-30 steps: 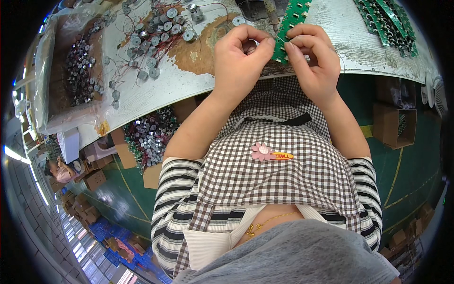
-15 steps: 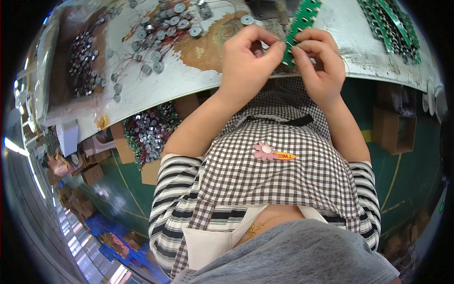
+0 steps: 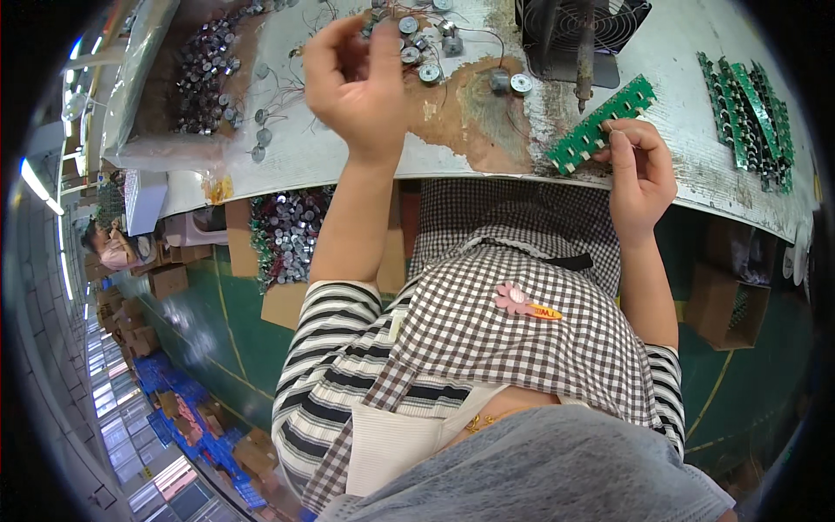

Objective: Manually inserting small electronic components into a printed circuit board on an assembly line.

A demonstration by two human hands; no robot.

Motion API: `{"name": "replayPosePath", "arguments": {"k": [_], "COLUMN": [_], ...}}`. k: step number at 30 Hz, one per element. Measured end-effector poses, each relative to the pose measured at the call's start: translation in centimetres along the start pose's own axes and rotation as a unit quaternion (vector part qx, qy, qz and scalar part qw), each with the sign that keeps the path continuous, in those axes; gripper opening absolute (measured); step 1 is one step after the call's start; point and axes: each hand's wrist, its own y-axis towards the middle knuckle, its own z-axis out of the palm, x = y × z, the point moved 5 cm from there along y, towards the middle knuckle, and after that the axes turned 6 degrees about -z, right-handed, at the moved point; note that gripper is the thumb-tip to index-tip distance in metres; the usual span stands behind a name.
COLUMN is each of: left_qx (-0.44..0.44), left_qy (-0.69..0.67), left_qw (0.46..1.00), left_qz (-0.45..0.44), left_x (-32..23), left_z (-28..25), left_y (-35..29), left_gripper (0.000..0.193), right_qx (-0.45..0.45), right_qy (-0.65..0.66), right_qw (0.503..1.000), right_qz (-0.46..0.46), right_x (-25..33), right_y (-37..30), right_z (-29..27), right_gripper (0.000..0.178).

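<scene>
My right hand (image 3: 639,165) grips a long green circuit-board strip (image 3: 600,123) by its lower end, at the near edge of the worn grey workbench (image 3: 348,157). My left hand (image 3: 357,78) is raised over the bench, apart from the strip, fingers curled beside a scatter of small round wired parts (image 3: 426,52). Whether its fingertips pinch one of them I cannot tell. I wear a checked apron over a striped shirt.
A black fan (image 3: 583,35) with a soldering iron (image 3: 584,61) in front stands at the back. More green board strips (image 3: 748,104) lie at the right. A bag of round parts (image 3: 204,74) sits at the left; a carton of them (image 3: 287,235) stands under the bench.
My left hand has let go of the green strip and moved left to the round wired parts. My right hand alone keeps the strip, now lower and further right.
</scene>
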Motion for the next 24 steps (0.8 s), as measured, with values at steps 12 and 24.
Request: {"name": "replayPosePath", "arguments": {"k": [12, 24], "left_qx": [0.060, 0.383], "left_qy": [0.052, -0.313], "left_qw": [0.997, 0.717], "left_qz": [0.026, -0.491], "left_x": [-3.6, -0.9], "left_z": [3.9, 5.6], "left_y": [-0.4, -9.6], "left_gripper": [0.008, 0.024], "right_qx": [0.006, 0.068], "right_qy": [0.004, -0.110], "right_qw": [1.000, 0.988], "right_qz": [0.012, -0.085], "right_x": [-0.6, 0.8], "right_y": [-0.1, 0.4], "right_z": [-0.1, 0.9], "right_gripper": [0.006, 0.009]}}
